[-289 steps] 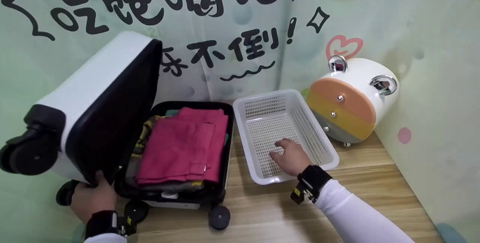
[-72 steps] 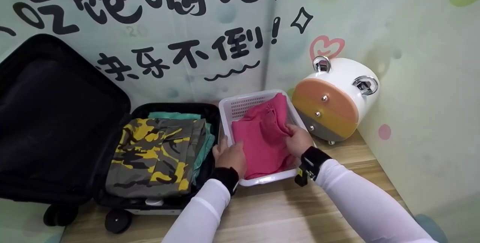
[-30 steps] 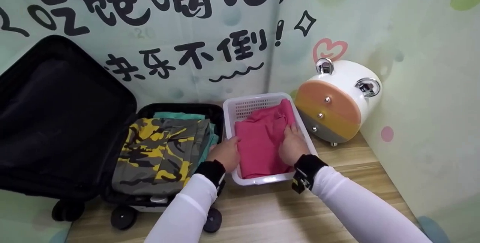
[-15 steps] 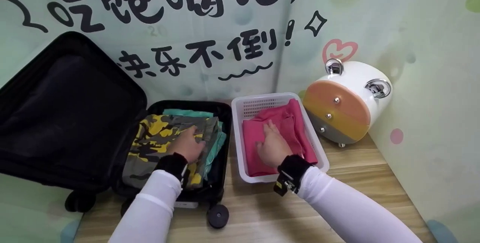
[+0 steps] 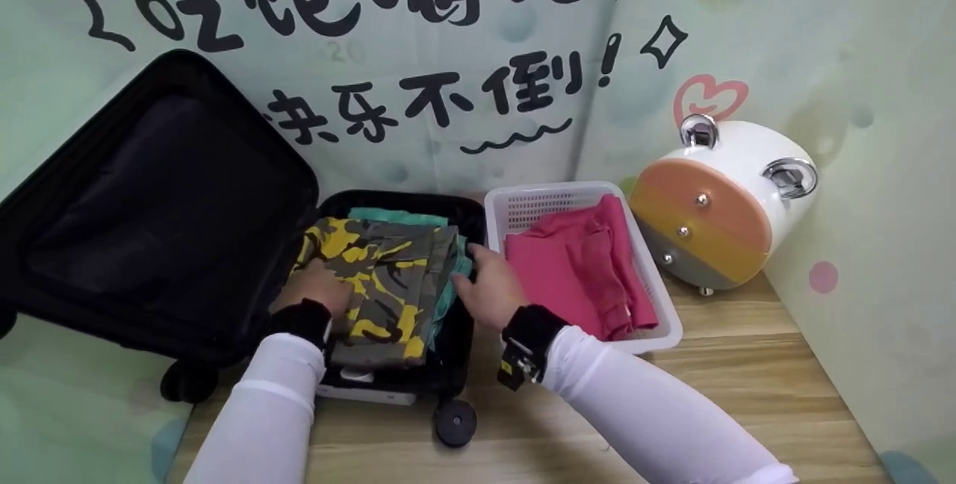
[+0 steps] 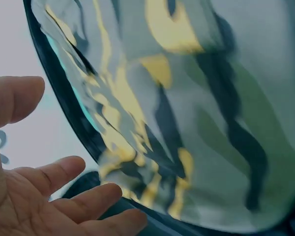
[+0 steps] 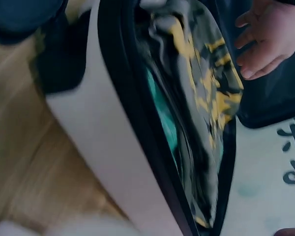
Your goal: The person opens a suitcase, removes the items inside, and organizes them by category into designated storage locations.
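Folded yellow, grey and black camouflage clothing lies in the open suitcase, over a teal garment. My left hand is at the left side of the camouflage pile; in the left wrist view its fingers are spread and apart from the cloth. Over the suitcase's right rim is my right hand, thumb and fingers extended toward the pile's right edge, holding nothing. Folded pink clothing sits in the white perforated basket, just right of that hand.
The suitcase's black-lined lid leans open at the left. A black wheel sticks out at the suitcase's front right corner. A white, animal-like drum with metal loops stands behind the basket, on the wooden table against the wall.
Pink clothing has gone from the suitcase into the basket, and the lid has swung open. Lately both hands left it and moved left, the left across the camouflage pile, the right to the suitcase rim.
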Available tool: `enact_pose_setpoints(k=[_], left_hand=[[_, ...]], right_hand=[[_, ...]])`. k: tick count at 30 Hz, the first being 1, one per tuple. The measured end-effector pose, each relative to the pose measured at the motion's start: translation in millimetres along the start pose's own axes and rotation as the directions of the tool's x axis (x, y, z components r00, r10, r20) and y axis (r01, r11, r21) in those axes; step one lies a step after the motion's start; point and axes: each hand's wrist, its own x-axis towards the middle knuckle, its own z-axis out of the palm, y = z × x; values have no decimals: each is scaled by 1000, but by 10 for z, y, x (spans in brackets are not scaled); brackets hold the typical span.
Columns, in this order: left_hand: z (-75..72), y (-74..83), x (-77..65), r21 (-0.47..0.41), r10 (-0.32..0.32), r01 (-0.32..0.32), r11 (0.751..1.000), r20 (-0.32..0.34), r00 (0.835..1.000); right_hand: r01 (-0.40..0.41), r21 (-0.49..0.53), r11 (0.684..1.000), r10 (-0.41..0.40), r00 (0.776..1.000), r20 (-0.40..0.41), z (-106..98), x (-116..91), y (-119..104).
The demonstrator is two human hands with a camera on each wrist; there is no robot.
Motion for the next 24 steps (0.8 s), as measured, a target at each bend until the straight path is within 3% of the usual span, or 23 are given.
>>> enact_pose_setpoints(k=[5, 11, 16, 24], left_hand=[[-50, -230, -33, 0, -43, 43, 999, -16, 999], [-76, -368, -43, -7, -60, 60, 998, -58, 996], [-71, -400, -42, 34, -63, 67, 997, -106, 992], [17, -370, -83, 63, -32, 41, 997, -140, 990]], right_hand=[[-90, 88, 992, 82, 993, 82, 226, 4, -66], [-241, 132, 961, 206, 950, 233, 429, -18, -72], [-298, 170, 939, 251, 934, 254, 569, -19, -68], [-333, 266, 905, 268, 930, 252, 672, -23, -71]])
